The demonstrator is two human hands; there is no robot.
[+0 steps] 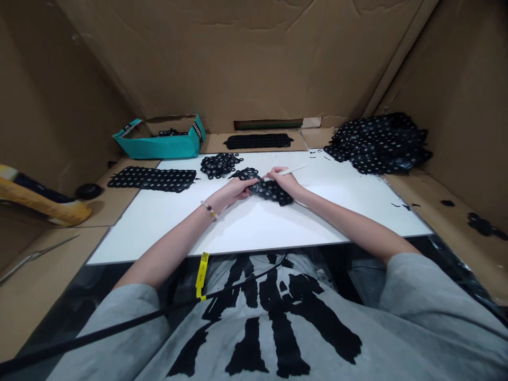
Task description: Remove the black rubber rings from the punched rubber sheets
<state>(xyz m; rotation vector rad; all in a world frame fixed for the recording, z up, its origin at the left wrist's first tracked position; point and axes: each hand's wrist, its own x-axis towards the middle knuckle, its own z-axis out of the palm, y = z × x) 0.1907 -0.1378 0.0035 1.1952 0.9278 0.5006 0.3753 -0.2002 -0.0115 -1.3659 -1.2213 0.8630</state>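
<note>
The flexible black perforated sheet (pixel 272 191), marked with grey circular spots, lies between both hands over the centre of the white desk (pixel 254 233). The left hand (pixel 234 191) grasps the sheet at its left end, with the fingers (pixel 249 182) closed on the material. The right hand (pixel 284 182) sits at the sheet's upper edge, its fingers (pixel 274 173) pinching a slim white stylus (pixel 296 169). The sheet is judged light, soft and prone to flexing; the narrow webs between its openings are likely fragile, so take hold along a broad, solid margin. A pile of loose black rings (pixel 220 165) lies just beyond the hands. A flat black sheet (pixel 153 179) lies to the left, and a large heap of similar sheets (pixel 377 144) lies to the right. A teal open box (pixel 174 145) holds further rings. Brown cardboard panels (pixel 254 58) enclose the work area on 3 sides.
</note>
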